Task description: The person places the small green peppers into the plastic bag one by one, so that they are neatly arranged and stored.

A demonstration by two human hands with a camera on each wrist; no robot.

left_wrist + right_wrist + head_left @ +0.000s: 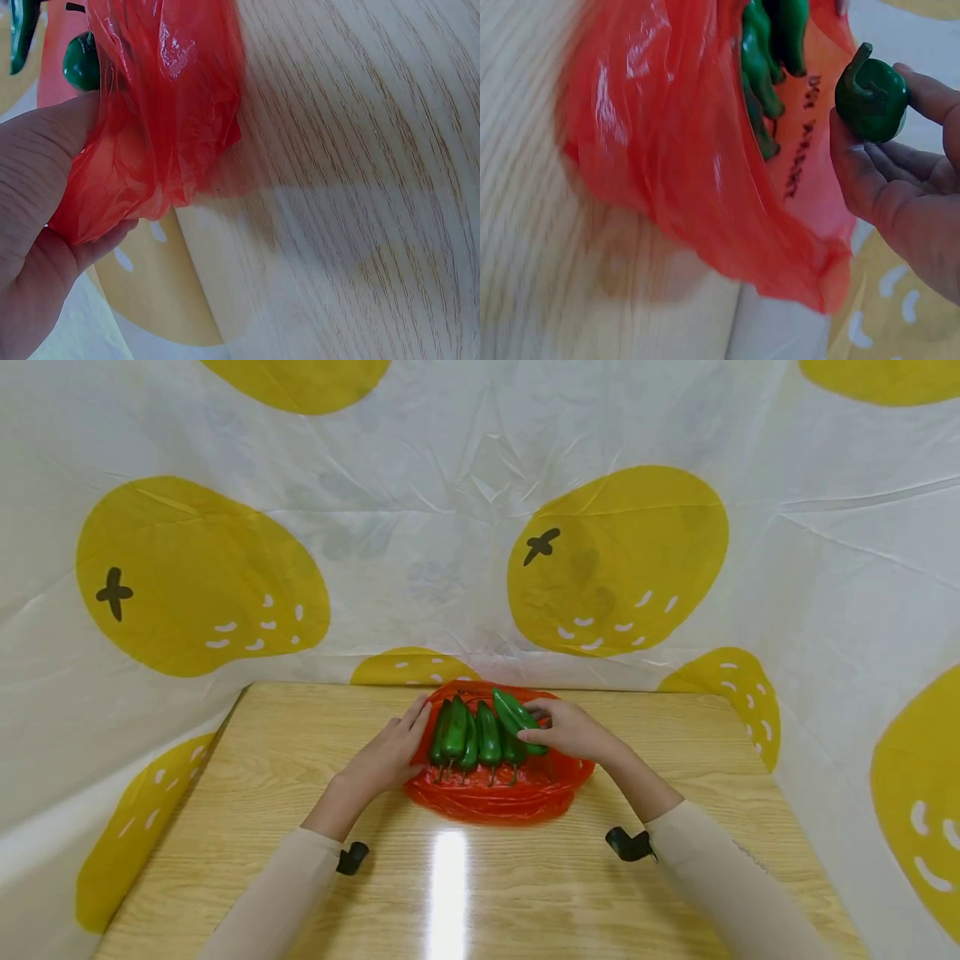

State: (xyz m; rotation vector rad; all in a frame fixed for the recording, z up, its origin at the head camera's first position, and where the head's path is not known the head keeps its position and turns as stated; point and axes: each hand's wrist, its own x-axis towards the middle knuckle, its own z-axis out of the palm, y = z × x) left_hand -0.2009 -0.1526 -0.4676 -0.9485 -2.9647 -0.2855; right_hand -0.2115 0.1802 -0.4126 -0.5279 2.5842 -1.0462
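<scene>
A red plastic bag lies with its mouth spread on the table, several green peppers side by side in it, stems toward the person. The left hand holds the bag's left edge; in the left wrist view the thumb is on the inner side of the red film and fingers are behind it. Over the bag's right part, the right hand pinches one green pepper between thumb and fingers. In the right wrist view that pepper's stem end faces the camera, beside the bag's opening.
The wooden table reaches back to a white cloth with yellow fruit prints, which also hangs at both sides. Dark lettering shows on the bag's inside. Small black devices sit at the sleeve cuffs.
</scene>
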